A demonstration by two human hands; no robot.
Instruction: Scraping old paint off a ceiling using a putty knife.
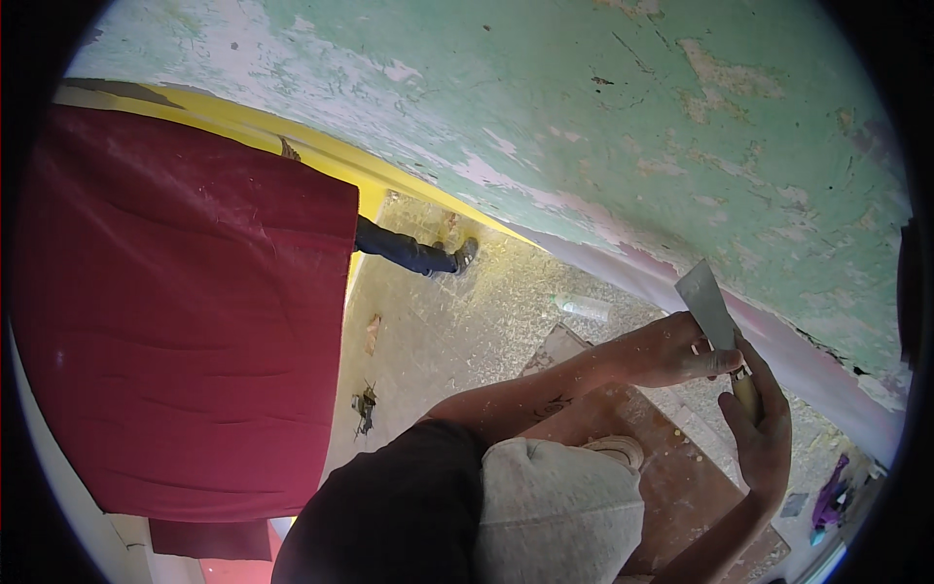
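Note:
A scraper (pixel 708 300) with a wide metal blade and a wooden handle is held between my two hands, its blade tilted up toward the peeling green wall (pixel 584 127). My left hand (pixel 671 350) is closed at the lower part of the blade, the thumb lying across it near the handle. My right hand (pixel 764 423) wraps round the wooden handle below. In this view the blade overlaps the wall's lower edge; I cannot tell whether it touches. Pale patches show on the wall where paint has come off.
A large dark red cloth (pixel 195 321) hangs at the left. Beyond it, another person's leg (pixel 409 251) in dark trousers stands on the flake-strewn floor (pixel 418 331). A plastic bottle (pixel 584 308) lies near the wall. Below me is a brown board (pixel 681 467); something purple (pixel 830 494) lies at the right.

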